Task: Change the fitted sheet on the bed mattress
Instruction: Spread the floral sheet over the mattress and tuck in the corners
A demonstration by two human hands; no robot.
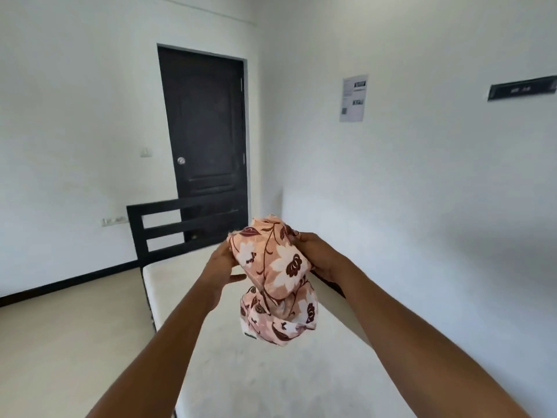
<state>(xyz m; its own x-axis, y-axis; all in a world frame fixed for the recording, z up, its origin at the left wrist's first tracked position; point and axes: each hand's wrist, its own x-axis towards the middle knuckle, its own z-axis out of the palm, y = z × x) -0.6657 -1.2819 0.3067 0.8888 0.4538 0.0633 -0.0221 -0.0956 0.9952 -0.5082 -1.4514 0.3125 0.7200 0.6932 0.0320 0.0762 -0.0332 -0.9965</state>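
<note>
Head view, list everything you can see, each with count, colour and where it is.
fitted sheet: one, peach with white and maroon flowers, bundled, held above the mattress
mattress: one, white, bare, below the hands
bed frame: one, black, slatted board at the mattress's far end
door: one, dark, shut, far wall
door knob: one, silver, door's left side
light switch: one, white, left of the door
wall socket: one, white, low, left of the bed frame
paper notice: one, white, right wall
plaque: one, black, right wall, far right
left hand: one, holds the sheet's left side
right hand: one, holds the sheet's right side
</note>
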